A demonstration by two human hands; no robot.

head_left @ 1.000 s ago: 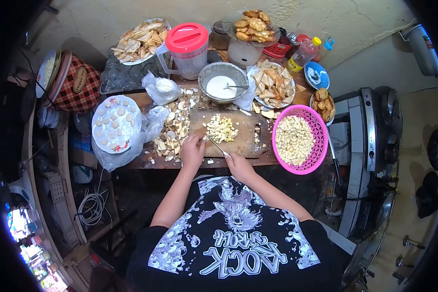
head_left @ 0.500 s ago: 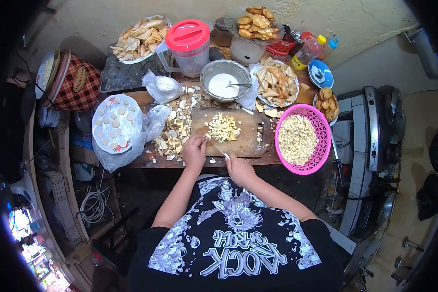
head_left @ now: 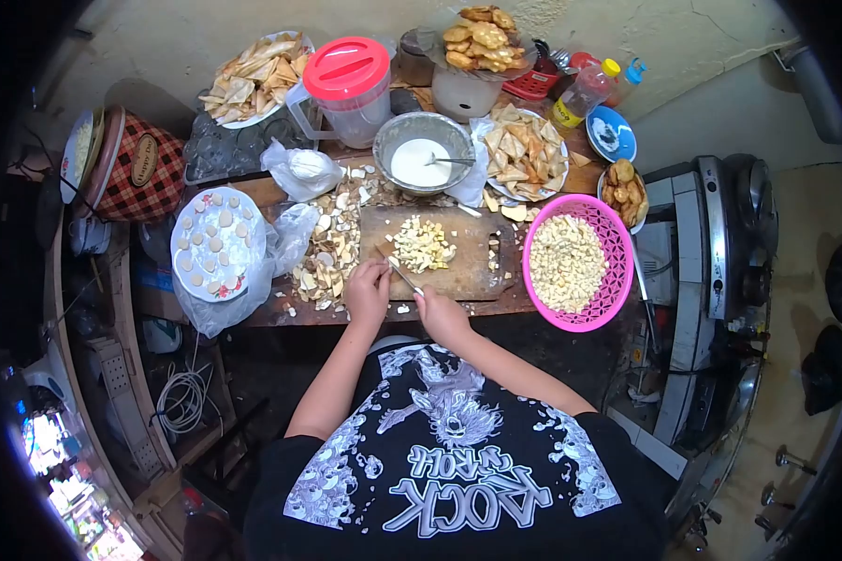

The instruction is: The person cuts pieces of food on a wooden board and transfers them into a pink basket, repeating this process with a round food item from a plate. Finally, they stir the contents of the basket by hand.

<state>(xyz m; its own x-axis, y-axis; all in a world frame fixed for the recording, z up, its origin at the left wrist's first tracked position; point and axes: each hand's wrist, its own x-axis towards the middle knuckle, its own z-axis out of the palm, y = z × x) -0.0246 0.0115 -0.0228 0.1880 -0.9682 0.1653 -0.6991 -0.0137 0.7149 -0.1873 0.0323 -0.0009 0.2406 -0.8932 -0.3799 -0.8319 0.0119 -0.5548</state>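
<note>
My right hand [head_left: 442, 318] grips a small knife [head_left: 405, 280], its blade slanting up and left toward the other hand. At the left front edge of the wooden cutting board [head_left: 463, 280], my left hand [head_left: 369, 293] is closed, fingertips pinched by the knife tip on a small pale piece that is mostly hidden. A heap of pale yellow diced pieces [head_left: 423, 245] lies on the board just beyond both hands. Left of the board, brownish peelings [head_left: 320, 274] are scattered over the table. To the right stands a pink basket [head_left: 624, 271] full of similar diced pieces.
Behind the board are a metal bowl [head_left: 384, 154] of white liquid with a spoon and a red-lidded pitcher [head_left: 348, 89]. A plate of folded pastries [head_left: 526, 154] stands nearby. At left, a floured plate [head_left: 217, 262] holds small dough rounds. A stove [head_left: 716, 252] is on the right.
The knife and my right hand have shifted slightly left, closer to my left hand, and the blade shows more plainly. The whole view has moved a little.
</note>
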